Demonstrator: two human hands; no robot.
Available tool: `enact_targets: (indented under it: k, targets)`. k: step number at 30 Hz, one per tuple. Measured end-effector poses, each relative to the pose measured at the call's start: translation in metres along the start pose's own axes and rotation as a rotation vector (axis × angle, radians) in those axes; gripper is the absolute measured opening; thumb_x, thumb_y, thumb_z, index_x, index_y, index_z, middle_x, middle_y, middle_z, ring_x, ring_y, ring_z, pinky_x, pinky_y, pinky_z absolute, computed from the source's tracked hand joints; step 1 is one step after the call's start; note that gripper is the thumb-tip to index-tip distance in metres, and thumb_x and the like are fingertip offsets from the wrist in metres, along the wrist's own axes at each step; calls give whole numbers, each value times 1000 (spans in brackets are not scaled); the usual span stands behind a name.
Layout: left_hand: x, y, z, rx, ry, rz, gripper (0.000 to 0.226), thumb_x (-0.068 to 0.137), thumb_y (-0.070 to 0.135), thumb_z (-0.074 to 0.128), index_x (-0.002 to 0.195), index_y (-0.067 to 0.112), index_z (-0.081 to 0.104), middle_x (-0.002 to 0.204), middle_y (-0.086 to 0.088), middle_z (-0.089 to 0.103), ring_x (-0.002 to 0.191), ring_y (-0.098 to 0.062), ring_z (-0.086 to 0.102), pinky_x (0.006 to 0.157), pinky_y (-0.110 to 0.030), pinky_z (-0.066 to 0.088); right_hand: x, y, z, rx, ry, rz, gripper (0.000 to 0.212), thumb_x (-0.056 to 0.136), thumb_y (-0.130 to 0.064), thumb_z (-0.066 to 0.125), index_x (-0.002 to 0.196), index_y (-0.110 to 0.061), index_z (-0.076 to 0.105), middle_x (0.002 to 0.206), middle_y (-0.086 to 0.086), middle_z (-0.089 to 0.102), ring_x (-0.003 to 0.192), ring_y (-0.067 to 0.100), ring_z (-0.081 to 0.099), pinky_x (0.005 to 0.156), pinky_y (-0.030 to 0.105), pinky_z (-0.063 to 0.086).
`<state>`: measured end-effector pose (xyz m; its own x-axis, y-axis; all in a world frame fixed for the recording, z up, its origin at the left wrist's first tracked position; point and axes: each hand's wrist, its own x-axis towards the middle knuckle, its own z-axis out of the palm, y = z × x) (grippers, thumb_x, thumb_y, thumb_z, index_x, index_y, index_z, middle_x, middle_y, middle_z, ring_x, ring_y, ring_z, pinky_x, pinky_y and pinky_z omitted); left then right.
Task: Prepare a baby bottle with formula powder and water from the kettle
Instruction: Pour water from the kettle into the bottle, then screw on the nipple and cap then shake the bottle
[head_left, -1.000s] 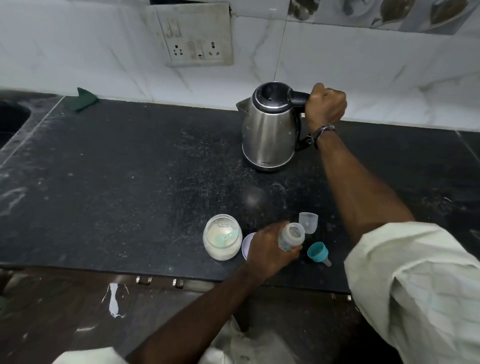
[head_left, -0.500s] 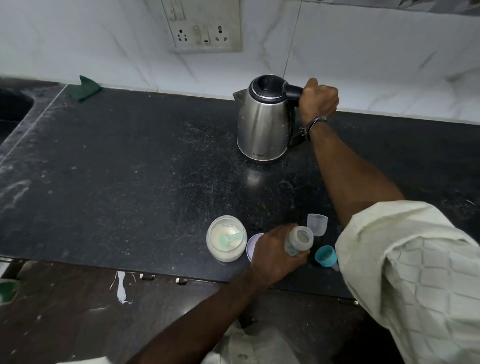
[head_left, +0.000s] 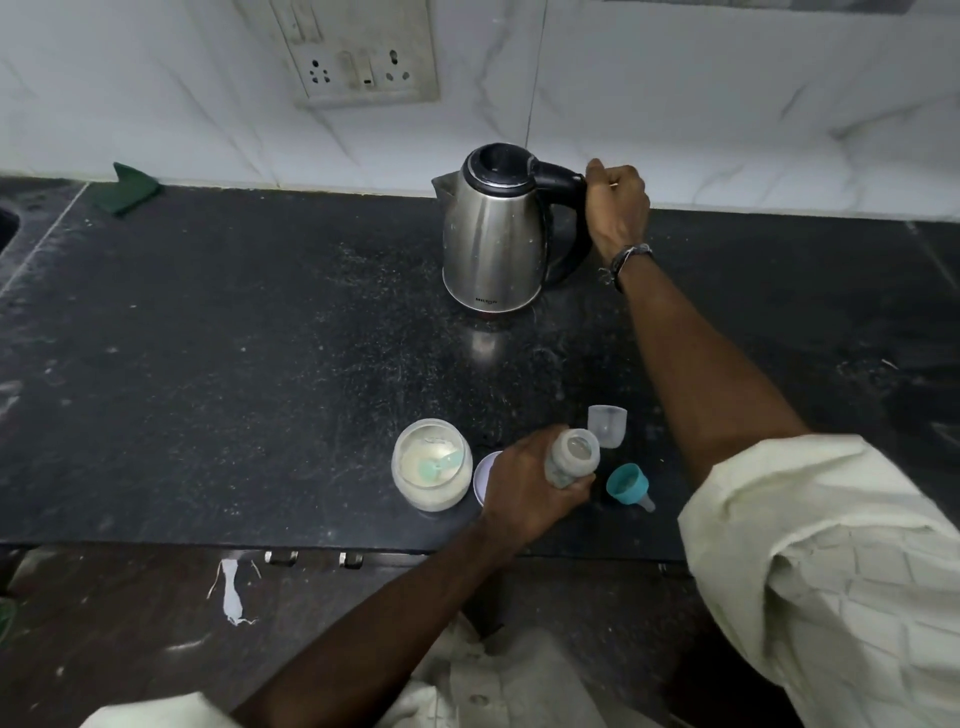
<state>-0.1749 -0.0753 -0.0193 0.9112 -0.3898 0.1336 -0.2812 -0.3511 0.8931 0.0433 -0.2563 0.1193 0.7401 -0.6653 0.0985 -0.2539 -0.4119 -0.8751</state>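
The right hand (head_left: 618, 210) reaches to the back of the dark worktop (head_left: 208, 364), its fingers (head_left: 597, 179) clenched round the black handle of the steel kettle (head_left: 493, 244); the kettle stands upright on the worktop near the white wall, its lid down and its spout pointing left; a band sits on that wrist.

The left hand (head_left: 524, 493) is at the front edge of the worktop, its fingers wrapped tight around the body of the baby bottle (head_left: 571, 457); the bottle is open at the top and leans a little towards the right; whether its base touches the worktop cannot be told, since the hand hides it.

Just left of that hand stands an open jar of formula powder (head_left: 431, 465) with a teal scoop (head_left: 441, 465) lying in the powder; between the jar and the hand a pale round lid (head_left: 483, 475) shows in part; just beyond the bottle stands a clear cap (head_left: 607, 426); just right of the bottle lies the teal collar with its teat (head_left: 629, 486), on its side.

A green cloth (head_left: 130, 188) lies at the far left against the wall; a socket plate (head_left: 358, 52) is fixed above.
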Motion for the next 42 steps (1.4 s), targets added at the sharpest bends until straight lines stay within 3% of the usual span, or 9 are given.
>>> enact_targets:
  k: [2, 4, 6, 10, 14, 22, 26, 35, 42]
  targets:
    - [-1, -1, 0, -10, 4, 10, 44, 73, 31, 83, 112, 19, 68, 105, 5, 73, 95, -10, 67, 86, -30, 53, -13, 8, -18, -22, 39, -23, 22, 94, -31, 54, 95, -12, 65, 93, -3, 62, 88, 14, 56, 75, 24, 41]
    - [-1, 0, 0, -15, 3, 0, 45, 73, 29, 84, 114, 19, 68, 106, 5, 73, 96, -10, 67, 87, -29, 53, -34, 19, -43, -65, -9, -38, 14, 90, -21, 57, 78, -20, 63, 88, -4, 66, 88, 13, 61, 79, 23, 46]
    - [-1, 1, -1, -19, -10, -17, 44, 73, 28, 83, 114, 21, 68, 105, 6, 73, 96, -9, 67, 87, -31, 53, -59, 35, -67, -133, -141, -40, 20, 88, -16, 60, 70, -24, 64, 83, -5, 69, 86, 12, 65, 82, 25, 49]
    - [-2, 2, -2, -14, -20, -2, 41, 73, 29, 80, 112, 23, 68, 102, 8, 73, 94, -9, 68, 85, -36, 54, -116, 69, -113, -302, -407, 20, 9, 87, -10, 66, 83, -14, 73, 87, -4, 73, 87, 10, 68, 86, 30, 54]
    - [-2, 0, -1, -1, -21, -15, 44, 73, 31, 81, 114, 24, 68, 103, 9, 73, 93, -6, 68, 85, -33, 55, -162, 94, -137, -503, -549, 98, 8, 85, -23, 75, 82, -17, 71, 85, -5, 70, 86, 9, 66, 77, 30, 52]
    - [-2, 1, -4, -4, -39, 3, 44, 74, 28, 83, 114, 22, 69, 103, 8, 74, 92, -4, 68, 82, -25, 55, -213, 125, -136, -828, -625, 180, 65, 64, -38, 89, 117, -17, 58, 116, 6, 63, 104, 25, 62, 85, 39, 52]
    - [-2, 1, -5, 6, -46, -4, 45, 73, 30, 83, 115, 23, 68, 103, 9, 73, 91, -3, 67, 81, -24, 54, -231, 131, -127, -845, -527, 129, 58, 74, -30, 84, 122, -16, 55, 125, 10, 59, 110, 29, 60, 89, 41, 52]
    - [0, -3, -5, 10, -51, 12, 49, 71, 31, 85, 116, 21, 68, 107, 6, 74, 94, -6, 68, 84, -30, 56, -227, 110, -142, -592, -386, 22, 50, 65, -30, 90, 106, -16, 65, 101, 0, 65, 91, 16, 63, 74, 26, 49]
    - [1, -5, -4, 14, -53, 29, 53, 71, 33, 86, 119, 19, 67, 109, 3, 74, 95, -10, 69, 85, -34, 57, -214, 67, -138, -645, -500, -139, 45, 68, -32, 88, 107, -18, 72, 108, 0, 69, 97, 15, 64, 79, 30, 53]
